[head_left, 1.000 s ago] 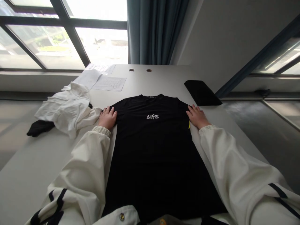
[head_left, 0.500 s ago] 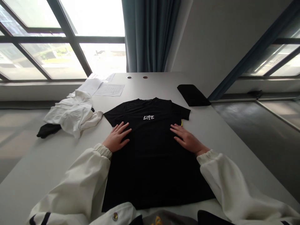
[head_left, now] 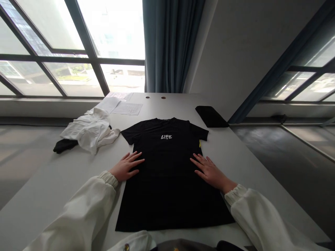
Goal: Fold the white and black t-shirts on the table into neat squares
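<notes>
A black T-shirt [head_left: 170,195] lies spread flat on the white table [head_left: 78,195], its collar away from me and its hem close to my body. White lettering [head_left: 166,137] crosses its chest, and a bit of yellow shows under the right sleeve. My left hand [head_left: 127,166] rests with fingers spread on the shirt's left side edge. On the opposite side edge lies my right hand [head_left: 208,170], palm down, fingers also apart. Neither hand grips the cloth.
Crumpled white clothing [head_left: 90,129] with a black piece [head_left: 65,145] lies at the left. Papers [head_left: 127,108] are behind it. A folded black cloth [head_left: 211,116] sits at the back right. Two round holes mark the table's far end, near the blue curtain [head_left: 170,48].
Both hands have slid down the shirt's sides toward the hem, staying spread. The camera view has tilted a little upward.
</notes>
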Tool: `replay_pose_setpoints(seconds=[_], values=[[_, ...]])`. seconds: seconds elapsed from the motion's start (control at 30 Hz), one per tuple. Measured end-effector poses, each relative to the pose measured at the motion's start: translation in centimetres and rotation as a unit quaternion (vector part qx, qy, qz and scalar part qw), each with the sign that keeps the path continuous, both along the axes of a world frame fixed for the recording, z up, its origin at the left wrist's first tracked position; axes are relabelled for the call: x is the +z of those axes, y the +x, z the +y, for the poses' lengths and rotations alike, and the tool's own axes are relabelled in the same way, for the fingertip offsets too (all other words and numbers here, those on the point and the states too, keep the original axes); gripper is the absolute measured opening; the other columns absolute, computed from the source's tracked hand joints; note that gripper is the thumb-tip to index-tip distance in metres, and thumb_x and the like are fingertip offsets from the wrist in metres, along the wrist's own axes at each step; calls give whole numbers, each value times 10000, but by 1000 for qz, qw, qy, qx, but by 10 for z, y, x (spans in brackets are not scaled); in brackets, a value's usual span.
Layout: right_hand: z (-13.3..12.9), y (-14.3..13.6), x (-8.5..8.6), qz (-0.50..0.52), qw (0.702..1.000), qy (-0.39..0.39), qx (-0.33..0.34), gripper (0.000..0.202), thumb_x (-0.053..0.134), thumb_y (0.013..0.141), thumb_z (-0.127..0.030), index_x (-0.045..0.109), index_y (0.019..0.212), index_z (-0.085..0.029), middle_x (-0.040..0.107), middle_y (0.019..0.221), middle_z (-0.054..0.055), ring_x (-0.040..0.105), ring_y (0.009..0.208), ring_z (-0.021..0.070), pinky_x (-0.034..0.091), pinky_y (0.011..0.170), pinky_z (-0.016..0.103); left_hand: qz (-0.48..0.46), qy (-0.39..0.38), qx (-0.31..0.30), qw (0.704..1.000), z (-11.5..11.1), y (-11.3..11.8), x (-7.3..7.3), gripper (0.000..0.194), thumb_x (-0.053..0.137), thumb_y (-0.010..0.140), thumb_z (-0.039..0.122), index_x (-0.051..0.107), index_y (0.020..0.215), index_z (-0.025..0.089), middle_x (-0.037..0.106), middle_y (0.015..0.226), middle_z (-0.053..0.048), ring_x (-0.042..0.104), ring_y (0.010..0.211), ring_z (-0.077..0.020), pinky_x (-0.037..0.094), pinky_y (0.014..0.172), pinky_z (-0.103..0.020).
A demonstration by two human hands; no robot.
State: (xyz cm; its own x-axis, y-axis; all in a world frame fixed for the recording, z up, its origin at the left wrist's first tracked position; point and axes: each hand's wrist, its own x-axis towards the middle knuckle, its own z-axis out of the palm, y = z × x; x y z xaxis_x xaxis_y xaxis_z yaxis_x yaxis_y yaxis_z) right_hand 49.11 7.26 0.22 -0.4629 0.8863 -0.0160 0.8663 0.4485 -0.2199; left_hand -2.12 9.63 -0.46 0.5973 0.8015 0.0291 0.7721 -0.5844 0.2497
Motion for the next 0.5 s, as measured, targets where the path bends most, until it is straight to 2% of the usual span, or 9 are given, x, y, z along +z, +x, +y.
replay_pose_setpoints(seconds=[0.07, 0.17, 0.23, 0.37, 0.5], values=[[3, -2, 4, -7, 1000, 12, -9, 590, 526, 1034, -529, 506, 1604, -380, 410, 1708, 83, 401, 1564, 379, 329, 1250, 680, -43, 21, 43, 998, 8, -6, 1, 560, 541, 1013, 451, 550, 1562, 342, 390, 1728, -36, 371, 1587, -296, 319, 1306, -496], [12, -18, 18, -12, 999, 50, -7, 485, 567, 1015, -446, 662, 1470, -309, 587, 1566, 137, 519, 1467, 385, 434, 1177, 643, -93, 80, 194, 973, 28, -9, 0, 535, 530, 999, 411, 598, 1504, 248, 526, 1611, -114, 525, 1461, -306, 422, 1239, -480], [22, -40, 32, -4, 997, 73, 23, 413, 562, 1018, -366, 722, 1381, -250, 651, 1467, 153, 555, 1418, 362, 443, 1168, 604, -95, 104, 274, 951, 44, -8, -3, 565, 545, 973, 364, 587, 1511, 196, 592, 1524, -155, 584, 1383, -331, 452, 1203, -507], [51, -110, 53, 9, 991, 70, 115, 352, 632, 1001, -322, 746, 1320, -227, 671, 1409, 145, 564, 1386, 332, 401, 1197, 576, -63, 103, 342, 932, 68, 1, -6, 555, 513, 965, 261, 616, 1503, 170, 612, 1508, -183, 592, 1370, -373, 468, 1162, -550], [94, -199, 59, 39, 986, 38, 160, 390, 702, 975, -333, 731, 1347, -220, 661, 1430, 138, 551, 1398, 318, 427, 1189, 502, -43, 92, 384, 918, 83, 13, -3, 536, 530, 935, 191, 677, 1450, 184, 571, 1559, -195, 553, 1418, -385, 446, 1167, -560]])
